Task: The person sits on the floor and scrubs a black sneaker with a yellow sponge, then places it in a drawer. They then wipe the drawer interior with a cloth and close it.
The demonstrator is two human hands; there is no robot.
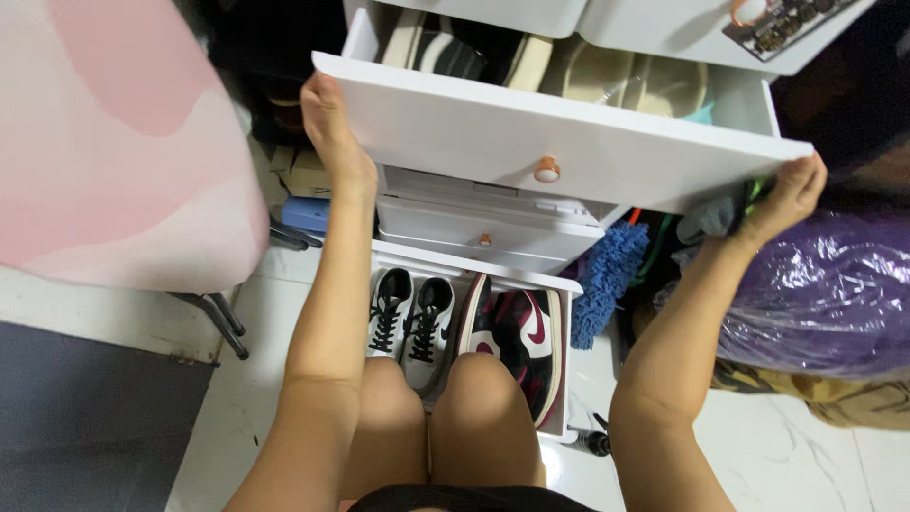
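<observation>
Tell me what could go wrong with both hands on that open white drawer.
1. The left hand and right hand grip the ends of the wide white drawer front; shutting it could pinch fingers.
2. Below, the open bottom drawer of black-and-white sneakers and maroon sneakers sits by the knees; it could get bumped.

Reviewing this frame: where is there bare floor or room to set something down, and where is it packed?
Bare white floor shows at lower right, below the purple plastic bag, and in a strip between the ironing board and the bottom shoe drawer. That drawer is packed with sneakers; the upper drawer both hands grip is full too.
</observation>
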